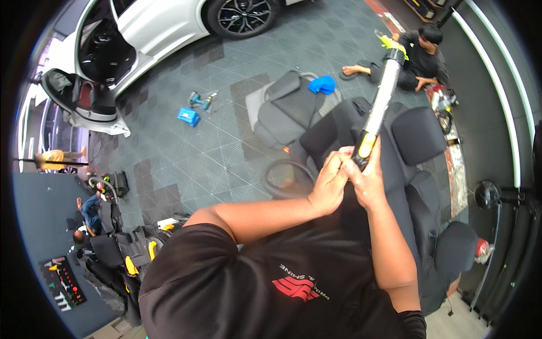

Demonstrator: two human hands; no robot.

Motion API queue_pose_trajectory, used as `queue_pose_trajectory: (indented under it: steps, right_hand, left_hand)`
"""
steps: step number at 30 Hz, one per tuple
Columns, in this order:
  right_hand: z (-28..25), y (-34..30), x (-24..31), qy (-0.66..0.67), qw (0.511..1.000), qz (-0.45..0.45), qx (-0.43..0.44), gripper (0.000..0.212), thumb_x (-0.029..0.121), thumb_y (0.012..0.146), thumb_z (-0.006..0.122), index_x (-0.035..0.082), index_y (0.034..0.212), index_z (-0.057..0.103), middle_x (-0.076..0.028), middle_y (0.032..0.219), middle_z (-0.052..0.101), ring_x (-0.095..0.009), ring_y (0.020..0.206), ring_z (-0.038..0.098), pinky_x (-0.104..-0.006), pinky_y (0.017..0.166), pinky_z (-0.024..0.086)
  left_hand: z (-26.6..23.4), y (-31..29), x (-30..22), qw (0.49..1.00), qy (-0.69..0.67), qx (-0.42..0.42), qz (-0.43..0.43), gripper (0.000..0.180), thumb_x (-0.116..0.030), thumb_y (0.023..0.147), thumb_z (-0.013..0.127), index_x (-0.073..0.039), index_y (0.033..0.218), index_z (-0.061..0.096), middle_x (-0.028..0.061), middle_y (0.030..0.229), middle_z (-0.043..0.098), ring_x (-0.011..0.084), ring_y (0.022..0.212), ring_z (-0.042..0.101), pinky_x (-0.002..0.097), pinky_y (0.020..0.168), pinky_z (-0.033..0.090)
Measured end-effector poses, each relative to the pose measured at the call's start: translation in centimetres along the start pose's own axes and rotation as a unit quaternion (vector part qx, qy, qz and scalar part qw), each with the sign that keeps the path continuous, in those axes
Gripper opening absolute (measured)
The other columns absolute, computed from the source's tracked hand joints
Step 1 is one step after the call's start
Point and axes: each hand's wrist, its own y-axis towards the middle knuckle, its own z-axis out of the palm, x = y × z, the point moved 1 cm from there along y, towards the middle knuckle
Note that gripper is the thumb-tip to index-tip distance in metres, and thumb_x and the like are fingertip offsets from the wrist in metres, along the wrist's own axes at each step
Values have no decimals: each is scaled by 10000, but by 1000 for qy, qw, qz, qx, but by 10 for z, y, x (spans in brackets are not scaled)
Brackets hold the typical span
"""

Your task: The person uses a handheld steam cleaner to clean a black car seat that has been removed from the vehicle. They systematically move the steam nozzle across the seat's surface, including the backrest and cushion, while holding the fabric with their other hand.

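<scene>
Tiled floor (226, 147): the car, loose seats and tools are all carried on it.
White car (164, 22): parked at the far side, its door hung wide, perhaps so that the cabin can be reached.
Black car seats (397, 189): set beneath and beside the hands, outside the car, probably so that more than one side is left accessible.
Co-worker in black (423, 59): seated on the floor beyond the seats.
Grey-and-black seat piece (282, 113): laid on the floor just beside the seats.
Tubular tool (385, 85): held above the seats, its silver barrel slanted up and away; its exact kind cannot be told.
Right hand (370, 183): wrapped around the black, yellow-marked lower end, seemingly so that the long barrel is steadied.
Left hand (329, 183): curled against the same end, touching the right; whether the tool is gripped or only pressed is hidden.
Cordless drill (202, 100): left on the floor, well apart from the hands.
Blue cloth (322, 85): bunched on the seat piece's edge.
Blue pack (188, 116): placed just beside the drill.
</scene>
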Motion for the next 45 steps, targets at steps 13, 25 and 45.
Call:
queue_pose_trajectory:
  steps: [13,25,45]
  right_hand:
    - [-179,-254,-6,-88,948,181,-247,1185,-129,670,725,95,1746,281,-42,966,564,-151,766,586,-314,697,572]
    - [-167,-268,-53,-377,869,307,-86,1100,46,735,883,273,1702,412,-218,1504,669,-404,1443,603,-452,1218,478]
    - [-134,-176,-90,-592,765,254,-33,1050,109,823,769,364,1725,295,-239,1027,773,-459,986,750,-576,936,591]
  left_hand:
    - [16,102,164,922,371,80,-70,646,-467,1024,663,-204,1602,546,157,1502,613,378,1392,573,508,1186,452]
    - [51,168,208,871,398,181,-223,876,-759,1096,298,-94,1591,583,225,1636,537,355,1553,472,461,1279,351]
    - [41,187,216,863,338,215,-308,1111,-919,992,281,-7,1523,630,250,1609,566,395,1538,494,483,1268,362]
